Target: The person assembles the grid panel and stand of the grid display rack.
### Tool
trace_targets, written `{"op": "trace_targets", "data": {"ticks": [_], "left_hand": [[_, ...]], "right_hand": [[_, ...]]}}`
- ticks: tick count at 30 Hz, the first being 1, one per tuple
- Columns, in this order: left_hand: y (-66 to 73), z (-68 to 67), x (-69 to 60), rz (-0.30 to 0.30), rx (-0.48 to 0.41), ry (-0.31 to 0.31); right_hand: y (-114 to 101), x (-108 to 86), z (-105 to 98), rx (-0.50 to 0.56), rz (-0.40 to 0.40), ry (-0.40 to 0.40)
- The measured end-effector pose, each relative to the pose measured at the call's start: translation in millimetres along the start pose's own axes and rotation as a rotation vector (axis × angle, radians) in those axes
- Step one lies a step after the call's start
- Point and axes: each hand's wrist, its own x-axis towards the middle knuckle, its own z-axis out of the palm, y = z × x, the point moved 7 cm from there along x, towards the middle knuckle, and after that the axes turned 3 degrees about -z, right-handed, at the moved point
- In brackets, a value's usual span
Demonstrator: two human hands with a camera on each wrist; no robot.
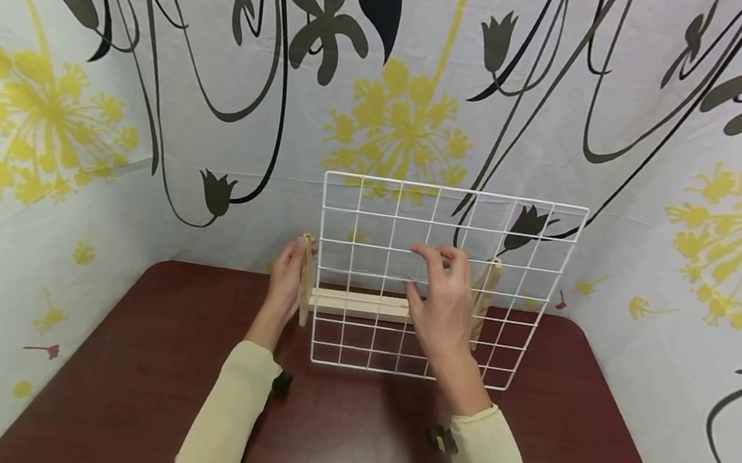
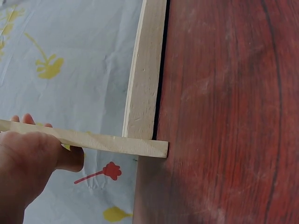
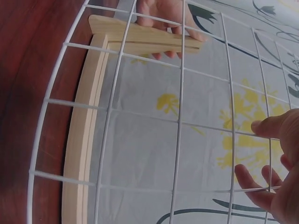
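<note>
The head view looks forward and down from farthest back, above the table (image 1: 345,431), catching the whole outline of the wire grid (image 1: 389,249). The left wrist view sits close beside the wooden stand (image 1: 361,310), turned sideways, table at frame right. The right wrist view, turned oppositely, looks closely through the grid; both wrist views share the stand's left end.

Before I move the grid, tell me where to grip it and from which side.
Probably the middle of its top edge, from above: the grid looks roughly upright, and in the head view that edge is a straight wire, higher than the stand.
</note>
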Motion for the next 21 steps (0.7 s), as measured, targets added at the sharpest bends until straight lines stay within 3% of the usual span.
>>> {"op": "trace_targets", "data": {"ticks": [8, 12, 21], "left_hand": [[2.6, 2.1, -1.8, 0.018, -0.01, 0.0], [2.6, 1.4, -3.0, -0.009, -0.001, -0.001], [1.1, -0.7, -1.8, -0.01, 0.043, -0.035]], "right_hand": [[-3, 15.7, -4, -0.034, -0.043, -0.002], [-10, 27.6, -6, -0.052, -0.072, 0.016], [-31, 55.2, -14, -0.03, -0.171, 0.116]]}}
